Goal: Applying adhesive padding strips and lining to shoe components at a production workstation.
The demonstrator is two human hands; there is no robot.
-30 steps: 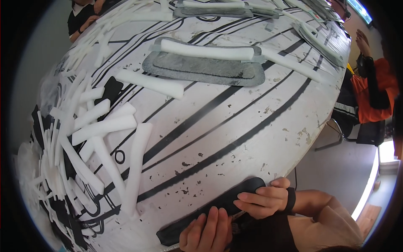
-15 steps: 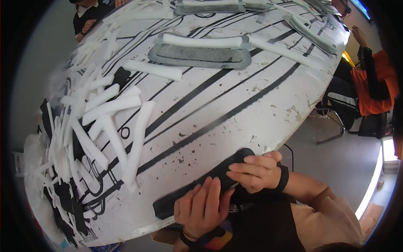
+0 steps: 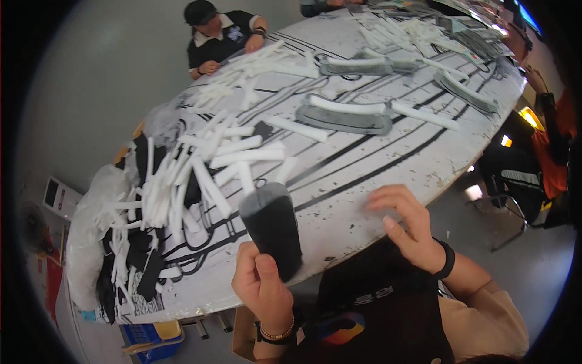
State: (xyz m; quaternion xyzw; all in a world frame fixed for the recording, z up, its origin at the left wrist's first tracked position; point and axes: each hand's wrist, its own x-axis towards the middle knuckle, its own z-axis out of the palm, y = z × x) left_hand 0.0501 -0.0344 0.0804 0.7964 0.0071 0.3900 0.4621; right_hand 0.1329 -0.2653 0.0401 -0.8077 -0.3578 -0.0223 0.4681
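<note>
Change vs. half a second earlier: black pad (image 3: 273, 233) had been lying along the near table edge with both hands on it; now it was up on end in the left hand (image 3: 264, 288) only, foreshortened, leaning a little left, grey area showing at its upper end. Left hand gripped it low on its left side, thumb on the near face. Right hand (image 3: 407, 227) had let go and was empty, fingers spread and partly curled, fingertips blurred, well apart from the pad on its right, by the near edge of the table (image 3: 388, 167). Couldn't tell whether the pad touched the tabletop. View had also swung up: co-worker in a cap (image 3: 221, 39) now in full sight across the table. Pad's upper end overlapped white foam strips (image 3: 209, 185) in the view; grey pad with a white strip (image 3: 345, 119) lay farther off, beyond both hands.
</note>
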